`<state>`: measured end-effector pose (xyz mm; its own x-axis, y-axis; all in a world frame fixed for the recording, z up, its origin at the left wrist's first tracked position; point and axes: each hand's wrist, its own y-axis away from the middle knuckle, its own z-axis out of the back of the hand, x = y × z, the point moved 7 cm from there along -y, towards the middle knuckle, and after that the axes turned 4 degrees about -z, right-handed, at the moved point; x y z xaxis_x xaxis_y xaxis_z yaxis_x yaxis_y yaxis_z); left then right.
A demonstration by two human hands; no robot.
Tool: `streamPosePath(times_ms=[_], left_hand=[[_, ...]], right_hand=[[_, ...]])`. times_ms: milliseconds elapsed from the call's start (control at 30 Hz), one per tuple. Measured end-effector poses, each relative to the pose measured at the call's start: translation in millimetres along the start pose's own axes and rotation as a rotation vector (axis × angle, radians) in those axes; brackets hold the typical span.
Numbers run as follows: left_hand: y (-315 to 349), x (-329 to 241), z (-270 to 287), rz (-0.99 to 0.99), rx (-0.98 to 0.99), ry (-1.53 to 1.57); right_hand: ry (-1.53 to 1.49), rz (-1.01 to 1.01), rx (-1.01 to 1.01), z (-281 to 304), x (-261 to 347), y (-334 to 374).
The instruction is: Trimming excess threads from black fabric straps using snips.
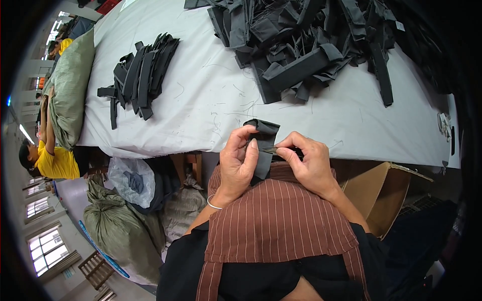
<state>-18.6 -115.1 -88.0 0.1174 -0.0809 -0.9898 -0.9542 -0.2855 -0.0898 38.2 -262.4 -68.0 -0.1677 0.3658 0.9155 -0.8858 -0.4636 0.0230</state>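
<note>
At the near edge of the table, my left hand [238, 161] pinches a dark strip of fabric [264, 136] between thumb and fingers. The strip's upper end is folded over, and its lower end hangs down in front of my striped apron. My right hand [307, 159] is closed on a small, thin metal tool [269, 149], whose tip meets the fabric beside my left thumb. Most of the tool is hidden in my fingers, so its exact kind cannot be made out.
A large heap of dark fabric strips [301, 55] covers the table's far right. A smaller stack of strips [143, 75] lies far left on the white table cover [196, 100]. Below are filled sacks [118, 233] and an open cardboard box [374, 193]. Someone in yellow [57, 161] handles a sack at left.
</note>
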Motion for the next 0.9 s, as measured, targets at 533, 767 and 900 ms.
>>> streamPosePath(times_ms=[533,767,900], left_hand=[[-4.8,-1.4,-12.0,0.096,0.059,0.084],[-1.5,-2.3,-9.2,0.213,0.053,0.200],[-4.3,-10.8,-9.6,0.200,0.126,0.153]], right_hand=[[0.034,0.214,-0.188,-0.2,11.0,-28.0],[-0.434,-0.005,-0.194,6.6,-1.7,-45.5],[-0.608,-0.032,-0.156,8.9,-6.3,-52.4]])
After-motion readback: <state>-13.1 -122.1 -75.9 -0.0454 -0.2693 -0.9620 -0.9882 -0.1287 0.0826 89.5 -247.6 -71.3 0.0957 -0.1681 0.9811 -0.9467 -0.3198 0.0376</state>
